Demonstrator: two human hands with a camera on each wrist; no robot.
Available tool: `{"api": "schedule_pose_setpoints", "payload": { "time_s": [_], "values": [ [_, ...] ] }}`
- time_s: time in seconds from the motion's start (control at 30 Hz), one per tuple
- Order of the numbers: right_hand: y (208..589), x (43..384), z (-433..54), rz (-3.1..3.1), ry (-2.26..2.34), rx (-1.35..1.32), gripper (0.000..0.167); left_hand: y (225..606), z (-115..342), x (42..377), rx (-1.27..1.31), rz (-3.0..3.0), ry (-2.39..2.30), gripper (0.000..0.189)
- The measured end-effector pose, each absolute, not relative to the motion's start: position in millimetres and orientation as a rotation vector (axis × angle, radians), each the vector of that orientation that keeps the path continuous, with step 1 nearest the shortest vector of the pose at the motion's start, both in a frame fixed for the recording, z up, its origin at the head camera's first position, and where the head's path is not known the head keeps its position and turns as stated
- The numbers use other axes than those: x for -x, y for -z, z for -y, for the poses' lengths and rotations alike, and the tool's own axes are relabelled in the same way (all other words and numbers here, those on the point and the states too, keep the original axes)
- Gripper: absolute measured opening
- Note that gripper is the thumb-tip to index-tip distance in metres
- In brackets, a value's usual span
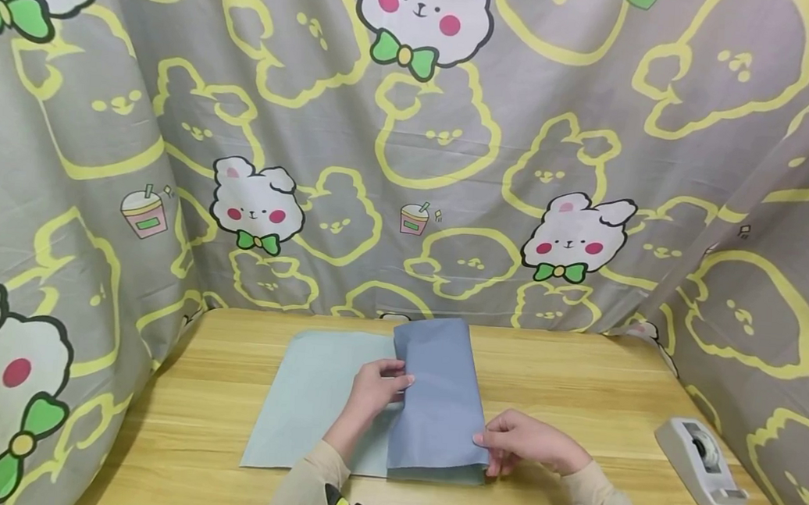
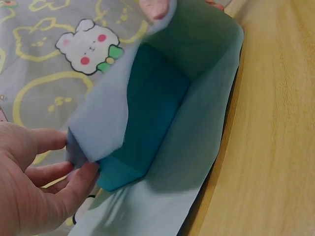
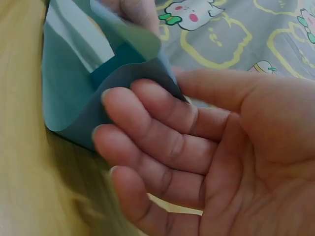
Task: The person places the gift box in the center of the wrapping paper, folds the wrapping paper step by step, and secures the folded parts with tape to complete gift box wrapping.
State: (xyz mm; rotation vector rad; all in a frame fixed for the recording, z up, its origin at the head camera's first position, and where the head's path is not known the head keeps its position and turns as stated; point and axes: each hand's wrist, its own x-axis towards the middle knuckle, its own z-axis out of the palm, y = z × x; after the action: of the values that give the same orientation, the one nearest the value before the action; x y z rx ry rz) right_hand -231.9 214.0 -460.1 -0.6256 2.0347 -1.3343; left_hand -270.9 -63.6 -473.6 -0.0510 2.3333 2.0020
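Note:
A large sheet of wrapping paper (image 1: 440, 396) lies on the table, pale green on its inner face and grey-blue on its outer face. Its right part is folded over toward the left. Inside the fold, in the left wrist view, sits a flat-sided teal object (image 2: 155, 108), perhaps a box; the head view hides it. My left hand (image 1: 375, 391) pinches the free edge of the folded flap between thumb and fingers. At the right, low on the fold, my right hand (image 1: 528, 441) pinches the paper, thumb on top and fingers beneath.
A white tape dispenser (image 1: 706, 469) with a roll in it stands at the table's right side. The wooden table (image 1: 189, 410) ends against a grey patterned curtain (image 1: 450, 209) at the back and both sides.

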Motion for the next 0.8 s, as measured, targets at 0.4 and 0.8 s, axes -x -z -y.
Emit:
{"api": "schedule_pose_setpoints", "payload": {
  "time_s": [0.4, 0.8],
  "values": [
    [455.9, 231.9, -219.1, -1.913, 1.305, 0.719, 0.037, 470.6, 65.4, 269.6, 0.048, -2.323, -2.006, 0.046],
    [458.1, 243.8, -227.9, -1.991, 1.317, 0.672, 0.042, 472.6, 64.3, 270.7, 0.037, -2.308, -2.028, 0.044]
  ]
}}
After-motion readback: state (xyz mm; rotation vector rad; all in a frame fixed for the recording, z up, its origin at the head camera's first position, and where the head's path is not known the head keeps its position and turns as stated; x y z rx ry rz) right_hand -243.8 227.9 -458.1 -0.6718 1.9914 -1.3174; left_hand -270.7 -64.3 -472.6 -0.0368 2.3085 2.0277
